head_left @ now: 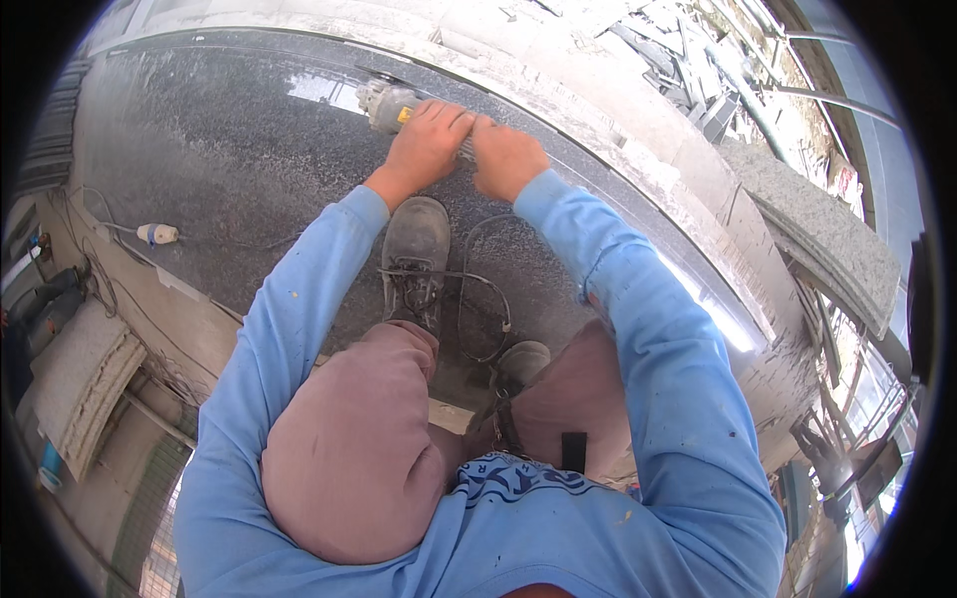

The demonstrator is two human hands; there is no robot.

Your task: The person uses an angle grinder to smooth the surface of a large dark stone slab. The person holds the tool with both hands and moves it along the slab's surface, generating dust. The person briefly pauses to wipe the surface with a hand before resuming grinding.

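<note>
Both my hands are closed around an angle grinder point(383, 106) near the far edge of a dark, dusty stone slab point(189, 120). My left hand point(429, 143) wraps the body just behind the grey gear head. My right hand point(506, 159) grips further back and touches the left one; it hides most of the rear of the tool. Part of a thin disc point(379, 76) shows beyond the gear head, close to the slab. Whether it touches the stone, I cannot tell. A thin pale line runs along the slab to the right of the tool.
My shoe point(417, 239) stands on the slab, with a black cable point(506, 309) looping beside it. A pale cable connector point(158, 234) lies on the left side. Stone offcuts point(688, 75) pile up at the far right, near a thick grey slab point(822, 219). More slabs point(85, 384) lean at left.
</note>
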